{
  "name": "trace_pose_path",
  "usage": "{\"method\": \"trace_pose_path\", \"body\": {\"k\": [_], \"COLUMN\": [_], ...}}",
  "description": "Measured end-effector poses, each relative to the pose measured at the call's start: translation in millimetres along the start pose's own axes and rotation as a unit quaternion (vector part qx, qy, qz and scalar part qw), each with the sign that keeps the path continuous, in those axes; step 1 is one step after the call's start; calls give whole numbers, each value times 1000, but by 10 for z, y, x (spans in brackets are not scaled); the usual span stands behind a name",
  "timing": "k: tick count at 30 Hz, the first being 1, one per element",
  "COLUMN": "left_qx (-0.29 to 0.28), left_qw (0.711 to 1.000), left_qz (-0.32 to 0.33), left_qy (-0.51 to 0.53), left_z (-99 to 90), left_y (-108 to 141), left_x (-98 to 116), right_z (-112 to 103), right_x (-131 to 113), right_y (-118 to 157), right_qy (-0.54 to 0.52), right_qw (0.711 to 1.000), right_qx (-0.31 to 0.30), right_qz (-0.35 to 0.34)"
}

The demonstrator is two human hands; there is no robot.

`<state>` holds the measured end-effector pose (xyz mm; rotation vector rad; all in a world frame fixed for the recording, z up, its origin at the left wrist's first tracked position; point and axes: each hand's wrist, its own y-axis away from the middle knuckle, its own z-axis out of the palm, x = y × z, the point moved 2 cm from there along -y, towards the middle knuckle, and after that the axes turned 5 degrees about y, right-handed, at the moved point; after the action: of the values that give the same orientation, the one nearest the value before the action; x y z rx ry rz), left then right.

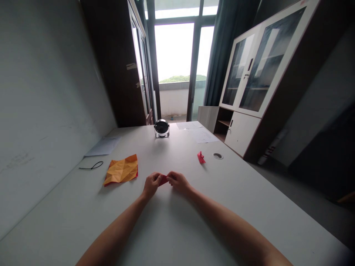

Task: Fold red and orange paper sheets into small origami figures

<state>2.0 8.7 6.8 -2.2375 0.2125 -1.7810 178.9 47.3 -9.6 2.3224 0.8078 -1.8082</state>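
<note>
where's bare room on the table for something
Bare tabletop lies between the right forearm, the cable hole and the right edge; another patch between the left forearm and the creased orange paper; another between the round black device and held red paper. The left is crowded: orange paper, black cable tie, pale sheet.

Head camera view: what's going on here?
A person's two hands are at work on a small piece of red paper: the left hand grips one end and the right hand the other, at the white table. To the left lies a creased orange sheet with red edges showing. A folded red shape sits apart, farther away and to the right.
</note>
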Motion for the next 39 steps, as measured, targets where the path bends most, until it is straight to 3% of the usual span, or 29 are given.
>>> {"method": "trace_pose_path", "body": {"k": [21,39], "left_qx": [-10,-55], "left_qw": [1000,998], "left_qz": [-22,-15], "left_qy": [20,-41], "left_z": [4,-8], "left_y": [11,-11], "left_x": [18,-74], "right_z": [-48,-42], "right_x": [-44,-84], "right_y": [16,27], "right_qy": [16,69], "right_qw": [999,997], "right_qx": [-36,-45], "right_qz": [2,7]}}
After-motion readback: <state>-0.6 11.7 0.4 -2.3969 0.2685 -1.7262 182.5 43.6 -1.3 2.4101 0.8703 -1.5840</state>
